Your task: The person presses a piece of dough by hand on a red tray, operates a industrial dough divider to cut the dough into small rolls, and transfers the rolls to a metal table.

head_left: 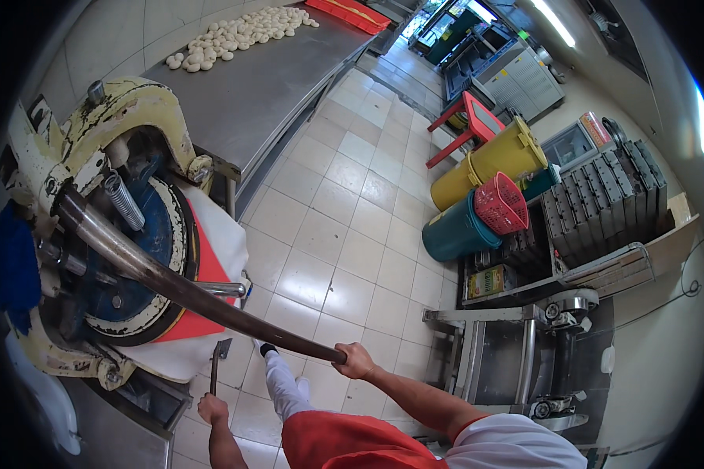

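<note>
My right hand (354,361) is closed round the end of a long curved metal lever (192,291). The lever runs up left to a worn cream-painted dough press (152,98). Lower down, my left hand (213,409) grips the end of a short thin handle (214,367), which has a flat plate at its top. Under the press's round blue head (145,242) a red sheet (205,270) and a white layer (220,219) stick out. What lies beneath the head is hidden. A coil spring (123,201) stands beside the lever.
On the steel table (266,86) lie many dough balls (235,37) and a red tray (350,13). Across the tiled floor (344,234) stand a red stool (469,125), yellow and green bins (457,228), a red basket (501,203), stacked metal pans (594,207) and a roller machine (516,356).
</note>
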`<action>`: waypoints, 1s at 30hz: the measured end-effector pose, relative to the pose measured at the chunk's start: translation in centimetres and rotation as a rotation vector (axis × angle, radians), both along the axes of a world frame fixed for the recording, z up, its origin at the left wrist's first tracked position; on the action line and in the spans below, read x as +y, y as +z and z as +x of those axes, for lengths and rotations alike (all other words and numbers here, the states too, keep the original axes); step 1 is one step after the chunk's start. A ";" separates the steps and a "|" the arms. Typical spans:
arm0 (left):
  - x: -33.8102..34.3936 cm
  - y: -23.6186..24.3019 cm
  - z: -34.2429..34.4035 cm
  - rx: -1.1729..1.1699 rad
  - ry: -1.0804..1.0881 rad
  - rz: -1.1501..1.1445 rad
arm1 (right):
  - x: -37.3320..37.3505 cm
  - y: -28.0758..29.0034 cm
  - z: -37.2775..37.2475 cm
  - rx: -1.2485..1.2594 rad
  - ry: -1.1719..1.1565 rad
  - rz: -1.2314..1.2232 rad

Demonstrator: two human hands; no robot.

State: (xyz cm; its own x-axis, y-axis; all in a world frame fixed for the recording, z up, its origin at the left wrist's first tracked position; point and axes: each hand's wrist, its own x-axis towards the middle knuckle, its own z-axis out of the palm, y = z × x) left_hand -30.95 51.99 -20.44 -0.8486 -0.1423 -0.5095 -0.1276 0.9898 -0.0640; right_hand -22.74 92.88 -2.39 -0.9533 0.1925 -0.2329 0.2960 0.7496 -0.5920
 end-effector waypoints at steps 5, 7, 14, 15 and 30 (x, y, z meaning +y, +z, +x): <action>0.2 0.2 -0.1 -0.013 0.004 0.001 | 0.1 -0.1 0.1 -0.012 -0.001 0.012; 0.2 0.2 0.0 -0.006 0.009 0.003 | 0.0 0.1 0.0 -0.003 -0.001 -0.001; 0.1 0.0 0.0 -0.010 0.014 0.000 | 0.0 -0.2 0.1 -0.007 0.006 0.004; 0.1 -0.1 0.0 -0.014 0.015 -0.001 | 0.0 -0.2 0.1 -0.007 0.002 0.002; 0.1 -0.1 0.0 -0.009 0.008 -0.004 | 0.0 0.1 0.0 -0.028 0.004 -0.003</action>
